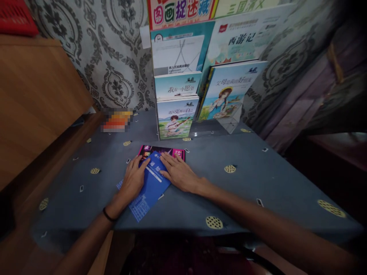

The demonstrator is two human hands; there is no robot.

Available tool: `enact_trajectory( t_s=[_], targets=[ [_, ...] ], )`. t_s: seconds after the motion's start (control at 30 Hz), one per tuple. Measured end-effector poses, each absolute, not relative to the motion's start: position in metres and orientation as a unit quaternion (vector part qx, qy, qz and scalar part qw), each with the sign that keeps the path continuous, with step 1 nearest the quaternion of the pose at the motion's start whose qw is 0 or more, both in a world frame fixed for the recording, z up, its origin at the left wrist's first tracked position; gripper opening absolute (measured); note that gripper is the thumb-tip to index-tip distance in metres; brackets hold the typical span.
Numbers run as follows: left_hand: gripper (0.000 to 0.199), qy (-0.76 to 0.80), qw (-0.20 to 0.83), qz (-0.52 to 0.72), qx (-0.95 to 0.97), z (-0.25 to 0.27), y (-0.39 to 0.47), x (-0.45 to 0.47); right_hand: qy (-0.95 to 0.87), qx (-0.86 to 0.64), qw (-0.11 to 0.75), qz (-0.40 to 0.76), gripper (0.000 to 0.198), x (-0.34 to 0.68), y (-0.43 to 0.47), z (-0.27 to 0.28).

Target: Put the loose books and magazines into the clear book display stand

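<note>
Clock from the leaflet (151, 187), 12 pointing away from the wearer. The leaflet lies on the desk (200, 160), overlapping the flyer (179, 153) at its 12. Left hand (133, 177) on its 9–10 side, right hand (179, 173) on its 2–3 side. Between 12 and 1: front book (176, 128), others tiered behind. At 1: another standing book (223, 93). At 11: blurred item (117, 121) on the desk. At 10, beyond the desk: cabinet (37, 95), basket (17, 17) on top. At 2: curtain (304, 91).
</note>
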State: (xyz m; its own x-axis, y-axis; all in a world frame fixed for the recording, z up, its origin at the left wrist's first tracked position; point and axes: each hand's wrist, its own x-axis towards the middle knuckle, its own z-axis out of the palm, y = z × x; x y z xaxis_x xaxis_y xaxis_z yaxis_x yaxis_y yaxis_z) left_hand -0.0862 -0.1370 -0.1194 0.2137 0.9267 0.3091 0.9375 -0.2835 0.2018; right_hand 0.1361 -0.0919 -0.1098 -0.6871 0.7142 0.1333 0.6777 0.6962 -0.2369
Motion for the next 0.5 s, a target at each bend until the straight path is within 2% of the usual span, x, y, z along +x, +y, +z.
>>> enact_trajectory(
  t_s=[0.3, 0.5],
  targets=[
    [0.046, -0.624, 0.011, -0.087, -0.777, -0.096, -0.125, -0.051, -0.916, -0.386, 0.097, 0.058, 0.060, 0.145, -0.104, -0.109],
    [0.046, -0.647, 0.025, -0.080, -0.758, -0.098, -0.148, -0.074, -0.916, -0.379, 0.118, 0.053, 0.059, 0.145, -0.100, -0.117]
  ],
)
